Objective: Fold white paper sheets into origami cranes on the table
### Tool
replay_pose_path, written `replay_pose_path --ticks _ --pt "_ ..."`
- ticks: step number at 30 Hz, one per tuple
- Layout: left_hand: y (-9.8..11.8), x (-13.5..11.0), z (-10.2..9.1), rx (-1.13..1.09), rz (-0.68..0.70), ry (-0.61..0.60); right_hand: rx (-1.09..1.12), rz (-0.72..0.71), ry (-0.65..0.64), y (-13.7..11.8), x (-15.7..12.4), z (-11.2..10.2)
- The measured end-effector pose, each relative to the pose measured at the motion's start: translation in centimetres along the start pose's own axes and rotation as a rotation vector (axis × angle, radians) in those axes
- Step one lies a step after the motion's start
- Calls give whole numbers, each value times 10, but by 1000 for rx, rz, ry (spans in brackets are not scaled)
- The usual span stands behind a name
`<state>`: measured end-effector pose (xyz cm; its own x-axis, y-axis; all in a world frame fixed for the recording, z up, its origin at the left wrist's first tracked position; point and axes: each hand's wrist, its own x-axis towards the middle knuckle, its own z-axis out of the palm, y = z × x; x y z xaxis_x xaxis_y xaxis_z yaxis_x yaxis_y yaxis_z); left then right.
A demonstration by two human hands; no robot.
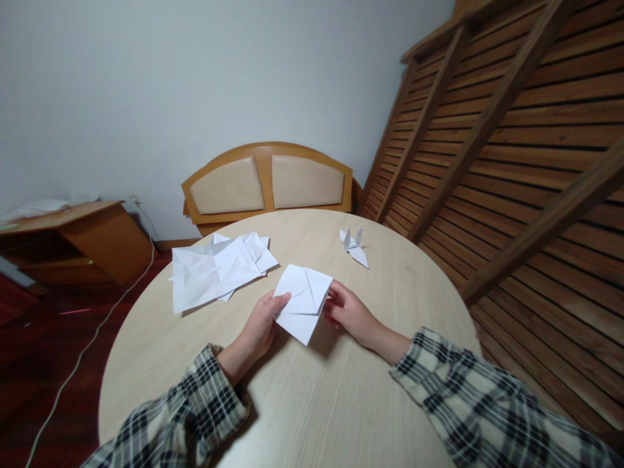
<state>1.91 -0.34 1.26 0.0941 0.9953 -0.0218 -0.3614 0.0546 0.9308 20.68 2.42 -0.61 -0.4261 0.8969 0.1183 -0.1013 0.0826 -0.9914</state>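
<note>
A folded white paper square (303, 300) with crease lines is held just above the round pale wooden table (312, 390). My left hand (258, 331) grips its left edge, thumb on top. My right hand (348, 313) pinches its right edge, fingers curled under it. Both sleeves are plaid. A finished white paper crane (354, 246) stands on the table beyond my right hand.
A loose pile of white paper sheets (214, 270) lies on the table's far left. A wooden chair back (268, 182) stands behind the table. A slatted wooden frame (511, 149) leans at the right. A low wooden cabinet (82, 240) and a white cable (92, 338) are at the left.
</note>
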Motion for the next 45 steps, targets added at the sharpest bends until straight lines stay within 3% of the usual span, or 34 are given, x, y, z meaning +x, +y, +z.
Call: replay_pose_path --ticks 6,11,13,21,25,28,36,42,45 --pt "-1 -5 1 74 -144 -207 15 -126 -143 2 -6 -3" --pt "-1 -9 1 138 -249 -383 133 31 -179 -8 -8 2" --pt "0 -10 1 158 -248 -417 141 57 -186 -13 -8 5" --pt "0 -8 -3 288 -195 -491 -5 -146 -260 -15 -11 2" --pt "-3 -6 -5 348 -177 -529 -84 -242 -233 -17 -11 1" --pt "-2 -6 -3 310 -135 -554 -40 -227 -193 -16 -9 2" --pt "-14 -5 -10 200 -172 -536 57 -39 -107 -14 -8 4" --pt "-19 -1 -10 244 -83 -397 46 -22 15 -15 -5 5" --pt "-17 2 -10 316 31 -243 56 -19 51 -16 -4 5"
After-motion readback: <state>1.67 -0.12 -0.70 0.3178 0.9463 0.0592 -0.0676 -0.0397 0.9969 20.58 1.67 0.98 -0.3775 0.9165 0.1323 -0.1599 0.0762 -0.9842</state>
